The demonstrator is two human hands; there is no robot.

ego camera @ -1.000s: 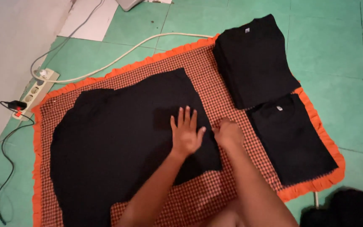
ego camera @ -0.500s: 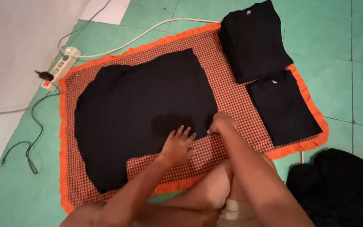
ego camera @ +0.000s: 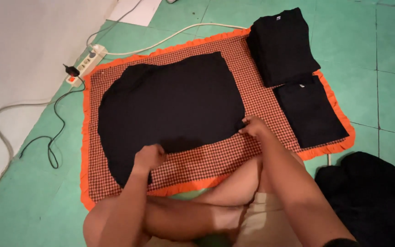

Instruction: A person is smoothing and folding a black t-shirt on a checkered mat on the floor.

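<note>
Left grip: my left hand (ego camera: 148, 158) is curled shut on the near hem of the black garment (ego camera: 170, 103).
Right grip: my right hand (ego camera: 253, 127) pinches its near right corner.
Garment: flat on the checked mat (ego camera: 206, 160), long axis running left to right.
Beyond my right grip: two folded black shirts (ego camera: 293, 68).
Hidden: fingertips under the cloth; dark pile (ego camera: 371, 196) cut off.

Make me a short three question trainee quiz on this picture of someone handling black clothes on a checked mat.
1. True or false: the left hand grips the near edge of the spread black garment.
2. Which hand holds the garment's corner nearest the two folded black shirts: A left, B right?
3. What lies on the green tiled floor beside the wall?

Key: 1 true. 2 B, the right hand. 3 A white power strip with cables.
</note>
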